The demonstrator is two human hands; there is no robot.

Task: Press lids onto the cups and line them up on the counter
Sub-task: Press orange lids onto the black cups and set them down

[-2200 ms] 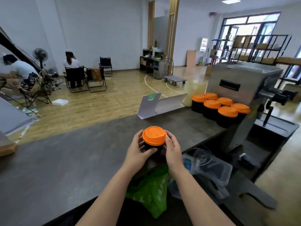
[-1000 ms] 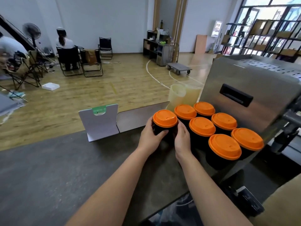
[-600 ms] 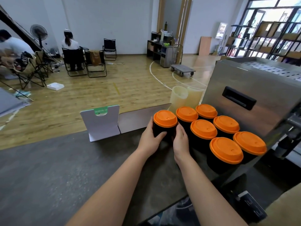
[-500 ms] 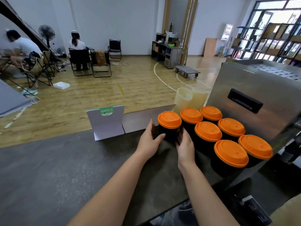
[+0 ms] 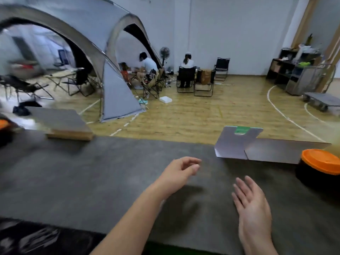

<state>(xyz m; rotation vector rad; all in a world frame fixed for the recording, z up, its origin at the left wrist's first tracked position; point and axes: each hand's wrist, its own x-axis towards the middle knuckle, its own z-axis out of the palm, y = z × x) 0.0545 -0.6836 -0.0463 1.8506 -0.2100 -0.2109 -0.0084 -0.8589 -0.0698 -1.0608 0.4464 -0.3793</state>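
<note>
I see both hands over the dark grey tabletop point(image 5: 92, 177), holding nothing. Left hand point(image 5: 179, 173) hovers mid-frame, fingers point(image 5: 193, 167) loosely curled and relaxed, thumb and index near each other but nothing between them. Right hand point(image 5: 253, 205) is lower right, palm turned inward, fingers straight and slightly spread. The only cup I can see clearly, a black cup point(image 5: 316, 178) with an orange lid point(image 5: 321, 161) on it, stands on the tabletop at the far right edge, cut off by the frame, well apart from both hands. A folded grey card stand with a green tab point(image 5: 237, 142) sits on the tabletop's far edge, between the left hand and the cup. A flat board point(image 5: 60, 124) lies at the far left. Blurred orange-and-black object point(image 5: 3, 129) at the left edge, I cannot tell what it is. Behind: wooden floor, grey tent point(image 5: 103, 57), folding chairs, people seated.
</note>
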